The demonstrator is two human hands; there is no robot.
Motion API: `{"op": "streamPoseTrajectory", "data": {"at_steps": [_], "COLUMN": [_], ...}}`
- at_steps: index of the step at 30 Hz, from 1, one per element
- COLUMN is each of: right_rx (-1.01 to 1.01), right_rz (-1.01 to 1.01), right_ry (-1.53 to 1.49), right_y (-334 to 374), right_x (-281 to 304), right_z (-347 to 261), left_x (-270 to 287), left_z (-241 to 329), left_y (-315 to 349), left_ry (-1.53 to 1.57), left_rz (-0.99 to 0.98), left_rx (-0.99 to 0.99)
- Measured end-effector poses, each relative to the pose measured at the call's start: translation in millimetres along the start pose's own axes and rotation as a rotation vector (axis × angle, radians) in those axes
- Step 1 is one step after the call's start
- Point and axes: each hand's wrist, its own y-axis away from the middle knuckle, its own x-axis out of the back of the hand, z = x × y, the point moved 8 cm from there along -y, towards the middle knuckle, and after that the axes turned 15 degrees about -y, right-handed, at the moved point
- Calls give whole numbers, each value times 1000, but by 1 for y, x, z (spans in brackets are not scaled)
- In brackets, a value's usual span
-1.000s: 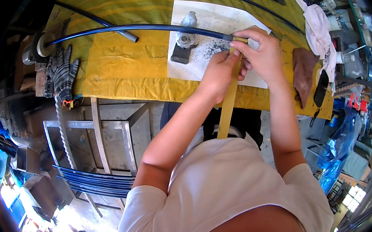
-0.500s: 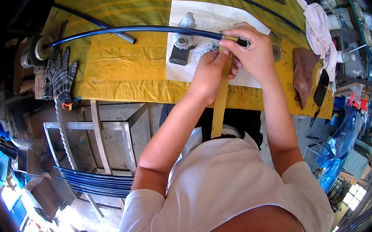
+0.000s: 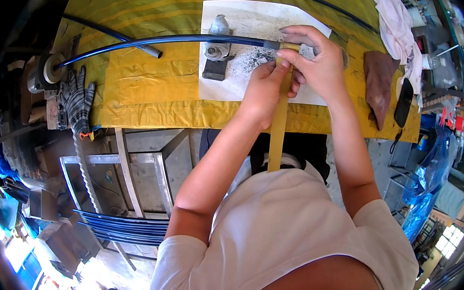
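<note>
A long, shiny dark blue rod (image 3: 167,39) runs across the table from a round spindle fitting (image 3: 51,69) at the left. A greyish band shows near its right end. Around that end passes a flat yellow strip (image 3: 278,132), whose long tail hangs toward my body. My left hand (image 3: 263,92) pinches the strip just below the rod, thumb on top. Close beside it, my right hand (image 3: 321,65) holds the strip at the rod's end with its thumb, while its upper fingers arch over. The very tip of the rod is mostly hidden by my right hand.
A grey metal rod support (image 3: 215,50) stands on a speckled white sheet (image 3: 253,13) over the yellow table cover (image 3: 144,86). A striped glove (image 3: 77,100) lies left; a brown cloth (image 3: 378,85) and black phone-like object (image 3: 403,102) lie right. More dark rods (image 3: 123,226) rest below left.
My right hand's upper fingers have lifted and loosened around the rod's end. The grey band on the rod now shows more. The whole view has shifted slightly.
</note>
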Motion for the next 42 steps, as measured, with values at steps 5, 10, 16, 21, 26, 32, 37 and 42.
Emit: {"op": "streamPoseTrajectory", "data": {"at_steps": [5,10,16,21,26,32,37,42], "right_rx": [20,41,21,48,65,64,58,76], "right_rz": [6,-2,-32,-42,-48,-51,-34,-36], "right_ry": [-5,28,11,40,42,44,72,146], "right_y": [0,0,-4,-10,-10,-7,-5,-2], "right_x": [10,9,-10,-21,-23,-17,3,31], "right_z": [1,0,-3,-4,-6,-3,0,-9], "left_x": [-9,-8,8,20,21,17,1,-32], "left_z": [-3,-2,6,12,14,12,3,-3], "left_y": [-3,-3,2,3,2,3,-3,-10], "left_ry": [23,5,-41,-29,-32,-39,-8,72], "left_rz": [-25,-22,25,41,51,51,25,6], "left_rx": [7,7,-6,-27,-39,-35,-24,5]}}
